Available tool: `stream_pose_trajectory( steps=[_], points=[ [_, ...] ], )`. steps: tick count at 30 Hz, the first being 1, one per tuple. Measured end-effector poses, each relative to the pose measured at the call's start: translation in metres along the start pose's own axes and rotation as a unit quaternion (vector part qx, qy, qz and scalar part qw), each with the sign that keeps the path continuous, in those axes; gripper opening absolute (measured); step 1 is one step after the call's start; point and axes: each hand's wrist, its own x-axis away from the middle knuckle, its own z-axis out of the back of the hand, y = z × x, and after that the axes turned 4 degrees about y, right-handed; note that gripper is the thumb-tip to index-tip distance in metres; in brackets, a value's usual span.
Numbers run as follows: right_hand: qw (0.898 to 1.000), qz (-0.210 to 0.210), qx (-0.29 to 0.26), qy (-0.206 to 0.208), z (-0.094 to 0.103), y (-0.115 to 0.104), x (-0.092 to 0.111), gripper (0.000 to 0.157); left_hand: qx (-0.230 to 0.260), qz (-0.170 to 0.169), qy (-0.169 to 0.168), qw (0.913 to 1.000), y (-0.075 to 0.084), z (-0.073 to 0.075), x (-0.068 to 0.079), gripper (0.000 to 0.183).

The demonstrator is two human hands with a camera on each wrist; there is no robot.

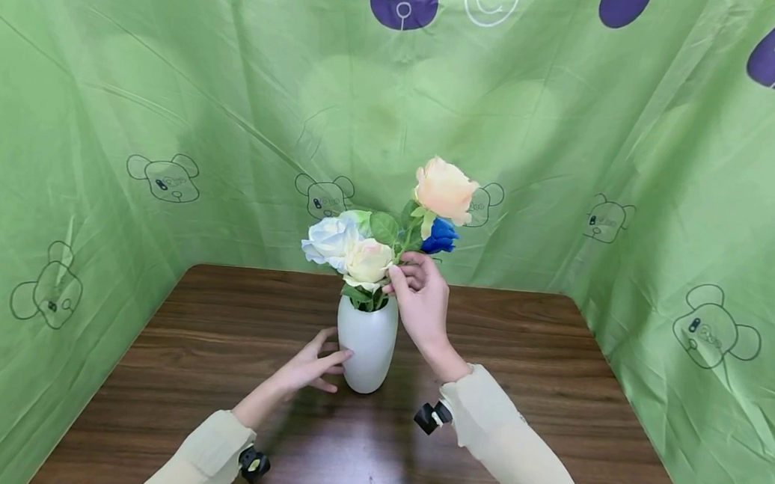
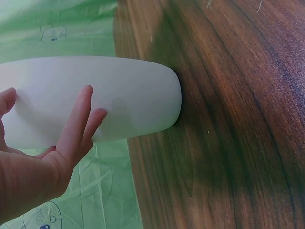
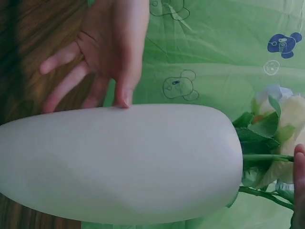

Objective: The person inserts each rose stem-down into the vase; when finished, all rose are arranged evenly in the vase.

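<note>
A white vase [image 1: 368, 353] stands upright on the wooden table. My left hand [image 1: 311, 364] touches its left side, thumb toward the front and fingers loosely spread, as the left wrist view of the vase [image 2: 128, 98] also shows. Above the rim, my right hand [image 1: 426, 305] pinches the stem of a peach rose [image 1: 445, 188], whose bloom rises higher than the others. In the right wrist view green stems [image 3: 267, 157] enter the vase mouth near a right fingertip. A pale blue rose [image 1: 328, 239], a cream rose [image 1: 368, 262] and a blue rose [image 1: 440, 236] are clustered there.
The dark wooden table [image 1: 217, 357] carries the vase near its middle. Green printed cloth [image 1: 255, 113] hangs behind and along both sides of the table. Small black devices [image 1: 253, 463] are strapped at both wrists, over cream sleeves.
</note>
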Motion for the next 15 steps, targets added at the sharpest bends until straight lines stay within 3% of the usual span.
stream_pose_trajectory(
  steps=[7, 15],
  points=[
    [0.998, -0.025, 0.048, -0.022, 0.003, 0.014, 0.002, 0.021, 0.001, -0.001, -0.001, 1.0, 0.0, -0.001, 0.001, 0.071],
    [0.988, 0.03, 0.154, 0.013, 0.003, 0.046, 0.008, 0.017, 0.001, -0.002, -0.006, 1.0, 0.0, -0.002, 0.001, 0.071]
  ],
)
